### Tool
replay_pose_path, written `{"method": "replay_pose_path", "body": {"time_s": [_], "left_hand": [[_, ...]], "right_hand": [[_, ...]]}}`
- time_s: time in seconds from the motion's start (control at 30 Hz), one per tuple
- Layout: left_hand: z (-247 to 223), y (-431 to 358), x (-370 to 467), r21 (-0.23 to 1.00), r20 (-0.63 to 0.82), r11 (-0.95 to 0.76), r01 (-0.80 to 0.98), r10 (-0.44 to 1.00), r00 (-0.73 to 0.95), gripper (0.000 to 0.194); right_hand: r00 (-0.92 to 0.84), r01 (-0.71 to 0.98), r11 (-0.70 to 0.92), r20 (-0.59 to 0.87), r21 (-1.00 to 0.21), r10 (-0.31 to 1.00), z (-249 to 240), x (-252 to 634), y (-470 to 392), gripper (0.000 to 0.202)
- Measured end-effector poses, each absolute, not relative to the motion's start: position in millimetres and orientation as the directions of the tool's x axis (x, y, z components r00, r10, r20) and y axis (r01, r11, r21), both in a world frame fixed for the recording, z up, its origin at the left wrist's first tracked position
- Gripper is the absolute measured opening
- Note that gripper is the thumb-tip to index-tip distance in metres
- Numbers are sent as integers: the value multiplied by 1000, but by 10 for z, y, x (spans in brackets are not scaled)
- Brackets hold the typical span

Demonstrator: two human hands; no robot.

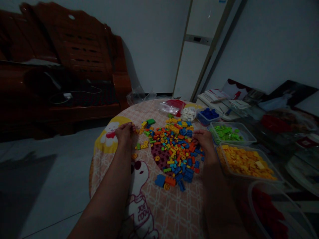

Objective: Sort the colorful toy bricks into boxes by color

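Observation:
A mixed pile of small toy building bricks (180, 142) in yellow, blue, orange and green lies spread over the middle of a round table. My left hand (125, 131) is at the pile's left edge, its fingers curled together beside a few small yellow and orange pieces (139, 131). What those fingers hold, if anything, is too dark and small to make out. At the right edge, my right hand (203, 136) reaches in with fingers stretched and slightly apart, close to blue bricks (188, 133) and red-orange bricks (192, 147). Nothing shows in its grasp.
Along the right stand clear tubs of blue bricks (209, 114), green bricks (226, 132), yellow bricks (246, 162) and red pieces (267, 212). White bricks (188, 114) and a clear plastic lid (168, 108) sit at the back. A patterned cloth (174, 209) covers the table. A wooden bench (84, 56) stands behind left.

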State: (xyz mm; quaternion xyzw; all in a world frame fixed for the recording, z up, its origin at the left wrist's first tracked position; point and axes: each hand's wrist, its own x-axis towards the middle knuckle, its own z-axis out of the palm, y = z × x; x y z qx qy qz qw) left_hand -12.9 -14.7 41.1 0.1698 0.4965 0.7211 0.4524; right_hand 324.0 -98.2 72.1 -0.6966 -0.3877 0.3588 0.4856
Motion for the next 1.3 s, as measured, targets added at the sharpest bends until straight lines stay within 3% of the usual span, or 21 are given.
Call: {"method": "replay_pose_path", "body": {"time_s": [0.13,0.27,0.47,0.8,0.9,1.03,1.1,1.3], "left_hand": [[430,-149,-132,862,-210,-97,-497,825,-525,12],[421,-146,-137,861,-192,-118,-494,825,-531,11],[385,-130,-153,854,-176,-133,-502,836,-520,13],[374,-133,-150,873,-176,-122,-473,824,-538,8],[378,-128,-148,860,-188,-119,-496,829,-526,8],[359,-105,-150,850,-192,-129,-511,828,-527,11],[341,-90,-154,858,-189,-124,-499,826,-531,11],[313,-72,-167,887,-163,-112,-449,832,-530,8]], "right_hand": [[454,107,-89,-31,-990,890,717,3214,-996,20],[609,70,17,57,-997,791,727,3232,-907,20],[810,178,-47,120,-983,574,793,3382,-729,24],[803,248,-121,134,-961,581,775,3362,-775,40],[754,367,-213,155,-906,638,791,3357,-818,38],[604,658,-290,257,-695,754,810,3319,-884,35],[510,718,-240,259,-653,820,817,3245,-905,33],[203,741,21,254,-671,946,806,2833,-951,24]]}}
